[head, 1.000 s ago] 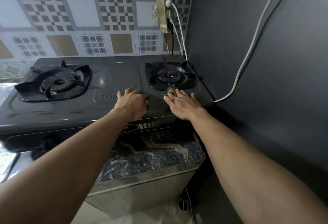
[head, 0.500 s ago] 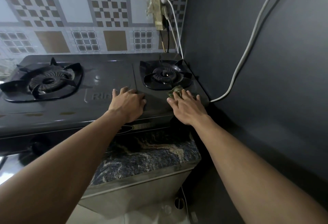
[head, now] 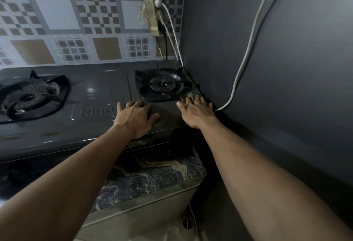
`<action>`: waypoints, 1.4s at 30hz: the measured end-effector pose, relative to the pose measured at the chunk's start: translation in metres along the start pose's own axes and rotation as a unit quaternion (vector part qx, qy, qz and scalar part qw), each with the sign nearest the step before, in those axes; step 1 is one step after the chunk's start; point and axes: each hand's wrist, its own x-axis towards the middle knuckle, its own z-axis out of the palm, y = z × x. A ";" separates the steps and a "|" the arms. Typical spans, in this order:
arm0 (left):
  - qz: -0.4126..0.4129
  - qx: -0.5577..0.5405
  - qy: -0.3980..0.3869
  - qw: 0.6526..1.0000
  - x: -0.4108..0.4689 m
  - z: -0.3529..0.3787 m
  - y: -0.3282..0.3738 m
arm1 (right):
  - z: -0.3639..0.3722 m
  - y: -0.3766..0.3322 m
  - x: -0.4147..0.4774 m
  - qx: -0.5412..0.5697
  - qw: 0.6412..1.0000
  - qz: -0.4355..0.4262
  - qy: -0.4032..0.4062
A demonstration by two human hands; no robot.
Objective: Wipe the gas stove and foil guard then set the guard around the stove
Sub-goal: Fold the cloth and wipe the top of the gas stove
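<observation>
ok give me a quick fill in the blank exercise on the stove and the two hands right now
1. The right hand presses a greenish cloth onto the stove, just in front of the ____ burner.
2. The left hand lies ____ on the stove top, holding nothing.
3. The white cable hangs across the dark ____ beside the stove.

Missing words: right; flat; wall

- The surface [head: 152,175] is a dark stone counter with pale veins, and its front edge shows below the stove.
- The gas stove [head: 99,88] stands directly on this surface and covers most of it, up to the tiled wall behind.
- At the right, the surface ends just beside the dark grey wall.
</observation>
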 end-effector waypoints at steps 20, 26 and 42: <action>-0.003 -0.019 -0.002 1.000 -0.025 -0.012 -0.037 | 0.020 -0.039 -0.025 -0.021 0.999 0.005 0.048; -0.016 -0.013 0.007 1.000 -0.042 -0.012 -0.063 | 0.030 -0.072 -0.035 -0.046 0.996 -0.040 0.063; -0.042 -0.016 0.024 0.999 -0.067 -0.008 -0.097 | 0.053 -0.119 -0.067 -0.009 0.988 -0.144 0.053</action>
